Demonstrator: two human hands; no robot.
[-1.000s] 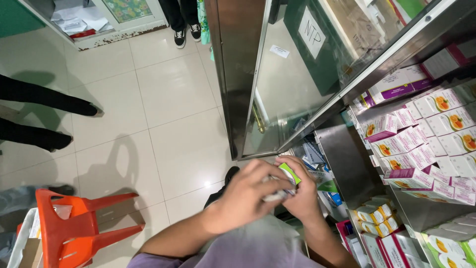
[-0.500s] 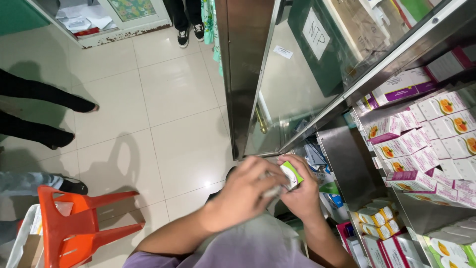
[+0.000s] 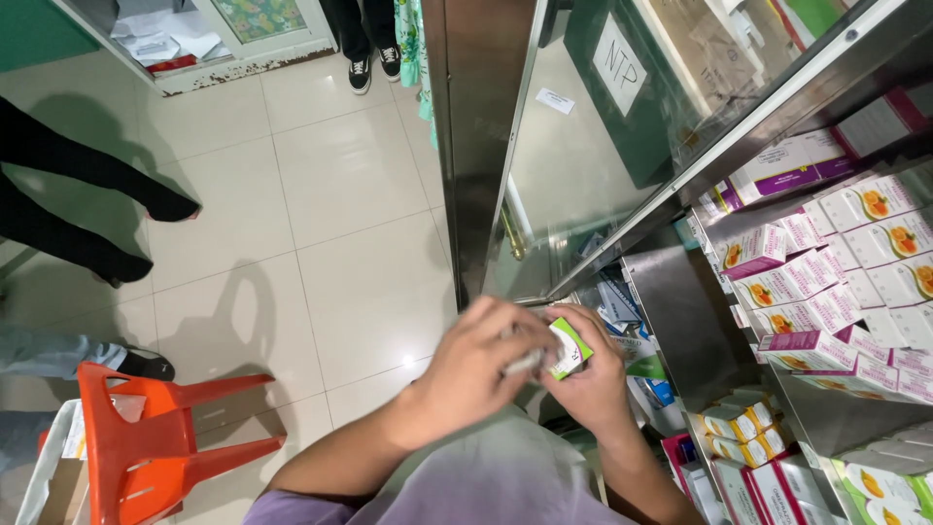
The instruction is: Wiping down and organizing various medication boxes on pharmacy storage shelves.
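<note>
A person's left hand (image 3: 481,365) and right hand (image 3: 588,389) both grasp a small white-and-green box (image 3: 567,348), held at chest height at nine o'clock from stacked purple-and-white cartons (image 3: 826,282). Working it cleanly likely calls for a steady right-hand grip.

Shelved white-purple boxes (image 3: 826,292) (orange-pictured)

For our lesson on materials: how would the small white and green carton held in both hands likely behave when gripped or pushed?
The small carton looks like thin card, so it is probably light and would dent under a hard squeeze. Its flat faces suggest it would slide, not roll. The left hand and right hand close round it easily, so it seems easy to hold.
</note>
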